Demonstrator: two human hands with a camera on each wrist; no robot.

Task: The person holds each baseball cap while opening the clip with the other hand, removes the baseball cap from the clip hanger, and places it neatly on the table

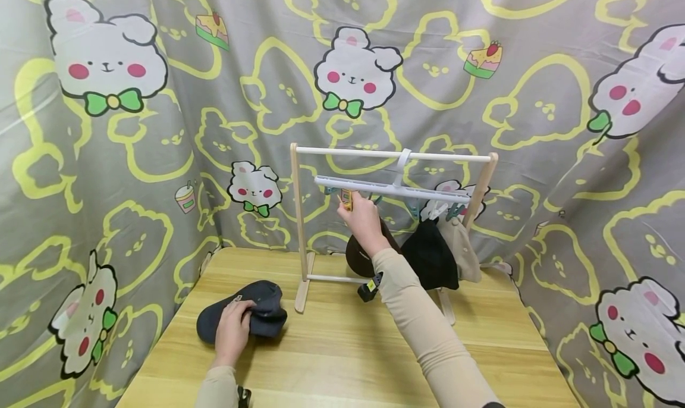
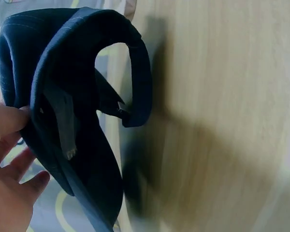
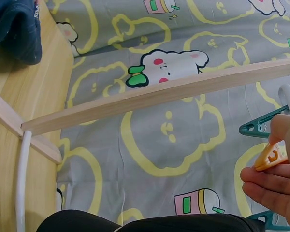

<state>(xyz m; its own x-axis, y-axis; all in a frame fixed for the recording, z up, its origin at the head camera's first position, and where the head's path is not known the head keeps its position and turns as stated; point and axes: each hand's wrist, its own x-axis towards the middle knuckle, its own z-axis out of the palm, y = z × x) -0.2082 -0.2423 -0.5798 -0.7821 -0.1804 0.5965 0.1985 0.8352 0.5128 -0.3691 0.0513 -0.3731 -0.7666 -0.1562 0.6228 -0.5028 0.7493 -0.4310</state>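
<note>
My left hand (image 1: 233, 330) pinches a navy baseball cap (image 1: 267, 298) at the left of the table. In the left wrist view the thumb and fingers grip the edge of the cap (image 2: 82, 43), its inside and back strap loop showing. My right hand (image 1: 365, 220) is raised at the left part of a pale clip hanger (image 1: 428, 192). Between its thumb and fingers is an orange-yellow clip (image 3: 271, 157). A teal clip (image 3: 256, 126) hangs beside those fingers. Behind the right wrist hangs a dark brown cap (image 1: 360, 256), partly hidden by the arm.
The hanger hooks over the white bar of a wooden rack (image 1: 299, 217) standing on the wooden table (image 1: 332, 360). A black hat (image 1: 430, 256) and a beige hat (image 1: 461, 247) hang at its right end. A patterned curtain (image 1: 257, 128) surrounds the table.
</note>
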